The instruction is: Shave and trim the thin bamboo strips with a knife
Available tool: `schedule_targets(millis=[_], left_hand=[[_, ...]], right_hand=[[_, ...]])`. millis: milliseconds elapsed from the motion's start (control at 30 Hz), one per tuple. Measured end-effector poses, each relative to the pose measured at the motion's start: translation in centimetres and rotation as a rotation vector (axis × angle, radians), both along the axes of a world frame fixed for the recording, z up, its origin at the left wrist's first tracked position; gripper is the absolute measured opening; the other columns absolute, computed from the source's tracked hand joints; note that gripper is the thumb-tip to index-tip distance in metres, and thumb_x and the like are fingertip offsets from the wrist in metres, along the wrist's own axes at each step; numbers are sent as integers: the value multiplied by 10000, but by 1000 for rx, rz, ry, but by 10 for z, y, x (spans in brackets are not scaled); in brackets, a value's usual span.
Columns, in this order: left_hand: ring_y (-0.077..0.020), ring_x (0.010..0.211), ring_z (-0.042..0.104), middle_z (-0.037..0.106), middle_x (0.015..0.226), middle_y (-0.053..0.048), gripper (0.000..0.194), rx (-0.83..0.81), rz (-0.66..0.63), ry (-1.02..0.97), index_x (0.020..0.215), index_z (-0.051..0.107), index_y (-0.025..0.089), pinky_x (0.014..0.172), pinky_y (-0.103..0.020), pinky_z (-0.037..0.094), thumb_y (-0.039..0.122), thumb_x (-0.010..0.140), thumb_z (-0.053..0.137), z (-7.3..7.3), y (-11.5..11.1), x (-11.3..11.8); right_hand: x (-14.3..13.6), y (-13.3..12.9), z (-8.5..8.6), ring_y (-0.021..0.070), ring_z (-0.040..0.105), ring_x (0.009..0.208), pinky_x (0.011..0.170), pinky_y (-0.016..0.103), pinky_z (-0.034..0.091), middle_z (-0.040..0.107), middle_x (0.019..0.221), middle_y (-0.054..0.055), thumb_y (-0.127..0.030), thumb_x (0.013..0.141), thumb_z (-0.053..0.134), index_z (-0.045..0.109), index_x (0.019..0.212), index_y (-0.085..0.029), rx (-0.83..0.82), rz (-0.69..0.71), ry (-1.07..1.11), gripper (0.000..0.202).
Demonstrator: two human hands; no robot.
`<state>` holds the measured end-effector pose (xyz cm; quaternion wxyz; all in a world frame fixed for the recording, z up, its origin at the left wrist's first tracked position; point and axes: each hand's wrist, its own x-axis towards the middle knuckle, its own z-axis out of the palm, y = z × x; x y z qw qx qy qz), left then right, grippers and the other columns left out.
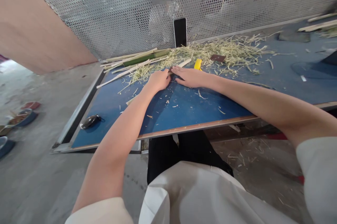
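Note:
My left hand [158, 79] and my right hand [190, 76] meet on the blue table [184, 106], near its far side. Between them lies a pale bamboo strip [183, 63] that runs away toward the shavings. The left hand's fingers curl around its near end. My right hand lies flat, fingertips touching the same end. A yellow-handled tool [197, 64] lies just beyond my right hand. Green and pale bamboo sticks [137, 60] lie to the left of my left hand.
A heap of bamboo shavings [223, 52] covers the far table. A phone [180, 32] leans on the perforated metal screen [131, 6]. A small brown block [218, 58] sits in the shavings. A black object [90, 121] lies near the table's left corner. Bowls [22, 117] stand on the floor.

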<state>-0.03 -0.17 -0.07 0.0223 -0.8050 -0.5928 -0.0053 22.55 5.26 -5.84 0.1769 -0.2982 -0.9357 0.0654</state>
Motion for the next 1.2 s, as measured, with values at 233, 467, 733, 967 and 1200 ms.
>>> schedule_targets(millis=[233,467,733,967,1200], left_hand=[[-381,1203,770,799,1307,-227,452,-1,23,-1,1487,656,165,1022,-471,573,356,1149,424,-2,3,-2],[-394,1197,772,806,1259,-267,641,-11,63,-15,1698,415,76,1012,-455,575,410,1152,444,-1,1,0],[-397,1211,774,797,1300,-294,706,-22,69,-21,1752,333,48,1010,-456,575,397,1148,439,3,-1,2],[-398,1241,770,795,1322,-287,669,-17,67,-18,1738,359,70,1022,-467,571,377,1146,416,1,0,0],[-373,1220,781,816,1269,-254,574,-6,55,-18,1659,459,117,1005,-428,567,381,1149,454,1,0,-2]], right_hand=[[2,-4,10,380,484,1644,1360,597,412,388,1845,91,-493,1141,419,449,1789,-198,-13,64,-48,712],[9,13,7,413,440,1665,1393,649,326,456,1812,127,-567,1129,435,428,1796,-170,50,-71,-17,776],[5,9,9,373,474,1651,1371,611,384,449,1819,95,-537,1151,387,468,1783,-212,13,-53,-28,715],[-5,7,12,327,498,1640,1373,567,382,515,1779,92,-490,1150,414,500,1763,-218,37,80,-19,676],[-9,6,9,338,482,1649,1378,554,370,528,1770,135,-450,1130,464,504,1752,-167,49,-39,-7,685]])
